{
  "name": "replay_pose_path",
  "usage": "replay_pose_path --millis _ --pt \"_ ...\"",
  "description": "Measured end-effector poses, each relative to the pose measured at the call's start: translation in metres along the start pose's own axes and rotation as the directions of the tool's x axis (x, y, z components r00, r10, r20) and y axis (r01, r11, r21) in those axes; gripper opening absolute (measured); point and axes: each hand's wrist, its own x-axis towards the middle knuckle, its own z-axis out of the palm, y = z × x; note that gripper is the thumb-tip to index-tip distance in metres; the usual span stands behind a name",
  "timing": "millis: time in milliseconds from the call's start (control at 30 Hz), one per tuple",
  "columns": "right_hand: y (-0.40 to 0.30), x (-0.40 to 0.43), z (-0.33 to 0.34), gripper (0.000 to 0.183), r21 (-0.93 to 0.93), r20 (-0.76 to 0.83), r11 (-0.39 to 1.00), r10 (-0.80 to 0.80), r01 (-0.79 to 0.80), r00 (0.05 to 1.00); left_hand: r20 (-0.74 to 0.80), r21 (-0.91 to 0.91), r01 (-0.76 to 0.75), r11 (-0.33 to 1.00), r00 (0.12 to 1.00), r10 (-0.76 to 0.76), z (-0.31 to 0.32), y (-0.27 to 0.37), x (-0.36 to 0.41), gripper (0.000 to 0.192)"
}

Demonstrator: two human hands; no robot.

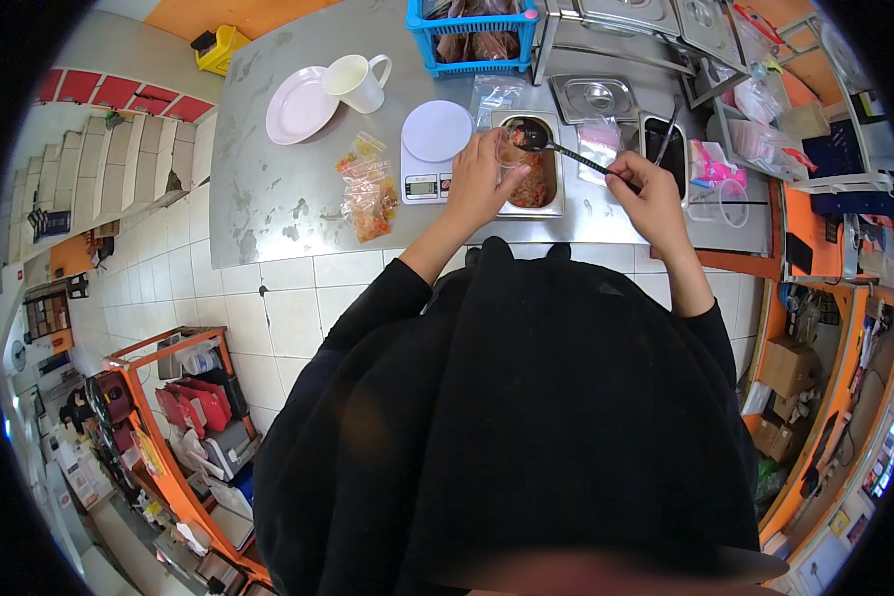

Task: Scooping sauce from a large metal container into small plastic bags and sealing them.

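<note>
My left hand (484, 179) holds a small clear plastic cup or bag (508, 153) over the left side of a steel food pan (557, 201). In my right hand (647, 195) is the handle of a black ladle (533, 135), its bowl at the mouth of the clear container. Chopped reddish food (530, 185) lies in the pan. Left of the pan stands a white kitchen scale (438, 130) with its platform bare. Filled clear bags (367, 190) of reddish and yellow food lie left of the scale. Flat clear zip bags (496, 95) lie behind the pan.
A pink oval plate (302, 106) and white mug (357, 83) stand back left. Behind are a blue basket (473, 30) and a steel lid (594, 98). A dark-filled pan (661, 149), more bags (600, 149), a pink packet (715, 165) and a clear tub (721, 205) are at right.
</note>
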Motion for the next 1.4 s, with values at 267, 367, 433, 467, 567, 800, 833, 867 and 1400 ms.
replay_pose_path --millis 267,367,433,467,567,800,833,867,1400 --pt "0.014 0.008 -0.001 0.006 -0.198 0.010 0.964 0.184 -0.178 0.983 -0.107 -0.113 0.005 0.994 0.994 -0.017 -0.011 -0.013 -0.007 0.058" --pt "0.007 0.012 0.031 0.011 -0.721 0.052 0.682 -0.118 0.119 0.992 -0.137 -0.086 0.040 0.995 0.989 -0.052 -0.015 -0.043 -0.009 0.057" --pt "0.010 0.015 0.054 0.016 -0.806 0.120 0.562 -0.158 0.189 0.980 -0.143 -0.048 0.082 0.996 0.986 -0.088 -0.023 -0.066 -0.003 0.057" --pt "0.006 0.015 0.059 0.021 -0.787 0.127 0.582 -0.174 0.206 0.976 -0.111 0.059 0.082 0.995 0.991 -0.075 -0.029 -0.077 -0.001 0.056" --pt "-0.005 0.018 0.067 0.030 -0.744 0.119 0.628 -0.213 0.229 0.970 -0.028 0.292 0.058 0.955 0.998 -0.052 -0.037 -0.115 0.006 0.056" --pt "0.003 0.012 0.070 0.034 -0.691 0.068 0.698 -0.195 0.188 0.978 0.108 0.382 0.017 0.924 0.992 -0.063 -0.024 -0.140 0.027 0.070" --pt "0.004 0.011 0.068 0.034 -0.692 0.070 0.697 -0.191 0.186 0.979 0.111 0.384 0.029 0.923 0.991 -0.078 -0.026 -0.137 0.028 0.075" --pt "0.003 0.011 0.065 0.034 -0.692 0.057 0.703 -0.176 0.166 0.983 0.114 0.382 0.031 0.924 0.990 -0.081 -0.030 -0.135 0.029 0.075" --pt "0.007 0.019 0.036 0.019 -0.633 -0.145 0.774 -0.160 0.032 0.976 -0.196 0.152 0.229 0.961 0.960 -0.198 -0.092 -0.144 -0.013 0.053"
